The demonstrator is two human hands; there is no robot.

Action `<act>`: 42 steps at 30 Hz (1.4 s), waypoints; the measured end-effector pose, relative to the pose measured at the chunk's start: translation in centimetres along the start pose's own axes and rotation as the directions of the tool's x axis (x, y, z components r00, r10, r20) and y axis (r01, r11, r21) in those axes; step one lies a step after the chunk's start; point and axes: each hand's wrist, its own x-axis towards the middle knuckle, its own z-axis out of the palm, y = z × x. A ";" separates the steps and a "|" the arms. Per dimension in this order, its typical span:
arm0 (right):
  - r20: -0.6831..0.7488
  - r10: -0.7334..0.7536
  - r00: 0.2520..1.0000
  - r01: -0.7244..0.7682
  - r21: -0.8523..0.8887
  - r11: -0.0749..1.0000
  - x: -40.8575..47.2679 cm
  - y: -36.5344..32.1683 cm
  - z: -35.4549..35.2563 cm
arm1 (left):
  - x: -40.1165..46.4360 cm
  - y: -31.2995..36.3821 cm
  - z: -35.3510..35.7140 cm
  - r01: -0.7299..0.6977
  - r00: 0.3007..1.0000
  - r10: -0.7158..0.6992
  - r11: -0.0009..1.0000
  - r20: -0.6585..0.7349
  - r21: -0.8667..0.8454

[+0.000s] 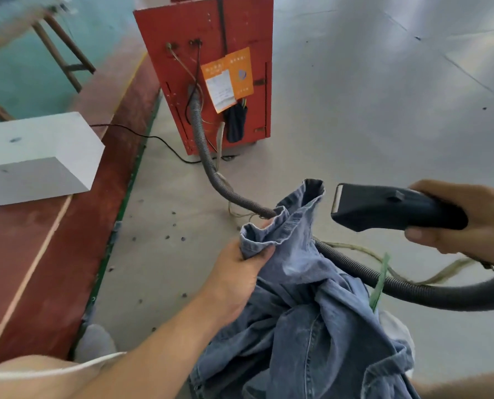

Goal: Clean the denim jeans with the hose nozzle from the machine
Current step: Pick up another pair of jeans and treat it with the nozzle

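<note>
Faded blue denim jeans (306,306) hang bunched in front of me. My left hand (240,272) grips a gathered cuff of the jeans near its open end, which points up. My right hand (467,220) holds the black hose nozzle (390,207) level, its flat mouth facing left, a short gap from the raised cuff. A grey ribbed hose (208,156) runs from the red machine (208,70) across the floor, passes behind the jeans and curves round to the nozzle on the right.
The red machine stands on the grey concrete floor (384,110) with orange tags and a black cable trailing left. A white block (35,156) lies on a red strip at left. Wooden table legs (64,53) stand at the far left. A green strap (379,283) hangs by the hose.
</note>
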 end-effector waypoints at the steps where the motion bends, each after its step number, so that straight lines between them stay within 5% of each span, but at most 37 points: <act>1: 0.014 0.012 1.000 -0.012 0.018 1.000 -0.1 -0.2 -0.3 | 0.0 -0.2 -0.1 -0.021 1.000 0.021 0.999 0.013 0.040; 6: 0.186 -0.073 0.980 0.078 -0.024 0.997 1.1 -2.3 2.1 | 0.1 -0.3 -0.3 -0.119 0.992 0.087 0.899 0.096 0.421; 10: 0.201 -0.220 0.955 0.241 -0.089 0.966 2.0 -4.3 5.3 | 0.2 -2.0 -0.6 -0.026 0.999 0.046 0.697 -0.009 0.717; 13: -0.022 -0.219 0.976 0.219 -0.001 0.976 2.4 -4.9 4.6 | 0.1 -2.0 0.1 -0.050 0.998 0.013 0.740 0.060 0.670; 16: -0.147 -0.152 0.977 0.157 0.023 0.987 2.4 -4.6 3.0 | 0.1 -1.9 0.4 -0.026 0.998 0.050 0.800 -0.024 0.600; 21: 0.198 -0.174 0.965 0.202 -0.130 0.971 1.6 -5.5 5.1 | 0.6 -2.8 0.0 -0.005 0.998 0.045 0.709 -0.037 0.705; 24: 0.136 -0.229 0.964 0.245 -0.117 0.962 2.1 -6.0 6.1 | -0.4 -4.0 -0.2 -0.186 0.978 0.022 0.556 0.210 0.810; 27: -0.117 -0.151 0.982 0.151 -0.011 0.988 2.9 -4.9 3.9 | -1.9 -4.8 -1.6 -0.606 0.737 -0.120 0.318 0.665 0.729; 29: -0.142 -0.060 0.988 0.069 0.064 0.996 2.9 -3.3 1.8 | -2.6 -4.6 -2.4 -0.677 0.658 -0.210 0.255 0.723 0.690; 34: 0.121 0.063 0.991 -0.051 -0.105 0.993 1.4 0.4 -0.2 | -4.2 -3.4 -3.1 -0.498 0.753 -0.141 0.516 0.642 0.697; 38: 0.217 0.157 0.964 -0.090 -0.291 0.953 0.6 2.1 -0.2 | -4.6 -3.8 -1.8 -0.218 0.905 -0.158 0.624 0.394 0.750; 42: 0.370 0.150 0.917 -0.010 -0.355 0.935 0.8 1.0 0.8 | -4.3 -5.1 -1.6 0.013 0.949 -0.175 0.852 0.263 0.523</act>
